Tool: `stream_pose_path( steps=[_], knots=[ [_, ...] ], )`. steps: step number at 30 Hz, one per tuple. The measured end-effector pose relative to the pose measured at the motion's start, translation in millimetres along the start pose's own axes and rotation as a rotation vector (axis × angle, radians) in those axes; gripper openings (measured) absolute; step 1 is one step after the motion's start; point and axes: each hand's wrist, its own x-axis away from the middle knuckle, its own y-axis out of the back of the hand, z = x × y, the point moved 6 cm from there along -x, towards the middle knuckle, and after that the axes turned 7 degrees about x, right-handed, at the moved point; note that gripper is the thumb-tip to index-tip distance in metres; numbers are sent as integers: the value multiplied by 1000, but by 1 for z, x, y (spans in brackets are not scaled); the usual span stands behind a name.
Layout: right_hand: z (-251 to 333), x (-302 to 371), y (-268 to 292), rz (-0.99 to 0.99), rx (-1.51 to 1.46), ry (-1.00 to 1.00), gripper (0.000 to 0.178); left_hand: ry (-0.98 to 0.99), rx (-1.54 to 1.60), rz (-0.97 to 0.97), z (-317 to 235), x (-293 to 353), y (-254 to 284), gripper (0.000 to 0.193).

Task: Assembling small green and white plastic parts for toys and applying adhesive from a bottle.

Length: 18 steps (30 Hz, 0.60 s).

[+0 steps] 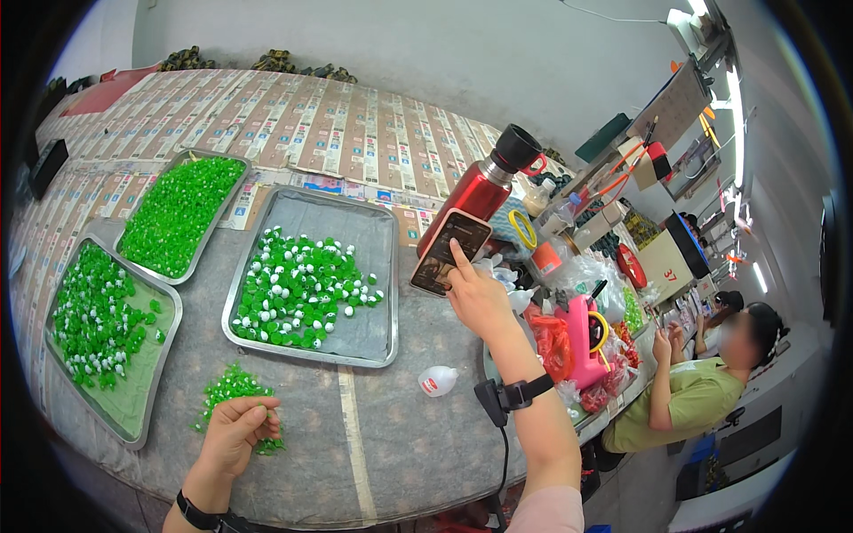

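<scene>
My left hand [233,433] is closed in a pinch beside a small loose pile of green plastic pieces [233,387] on the grey cloth. Whatever its fingertips hold, if anything, is too small to make out. My right hand [482,302] reaches forward with the index finger stretched onto the screen of a smartphone [437,259]. The other fingers are bent and hold nothing. Propped upright, the phone leans against a red vacuum flask [476,195] with a black lid. A small white, rounded squeeze bottle [437,381] lies near my right forearm.
A metal tray [373,244] holds green-and-white pieces; another such tray [133,404] is at left. Behind them, a third tray [243,171] is full of green pieces. On the right are plastic bags, a pink container [582,342] and yellow tape [522,229]. A co-worker [697,391] sits beyond.
</scene>
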Motion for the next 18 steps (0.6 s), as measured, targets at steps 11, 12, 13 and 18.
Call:
stream_pose_path(
  steps=[11, 12, 13, 18],
  knots=[
    [-7, 25, -4, -21, -4, -1, 19, 4, 10, 3, 0, 0, 0, 21],
    [-8, 27, -3, -22, -13, 0, 19, 5, 8, 3, 0, 0, 0, 21],
    [-8, 28, -2, -22, -22, 1, 19, 6, 7, 2, 0, 0, 0, 21],
    [-8, 35, -6, 6, -2, -14, 20, 3, 12, 9, 1, 0, 1, 21]
  ],
)
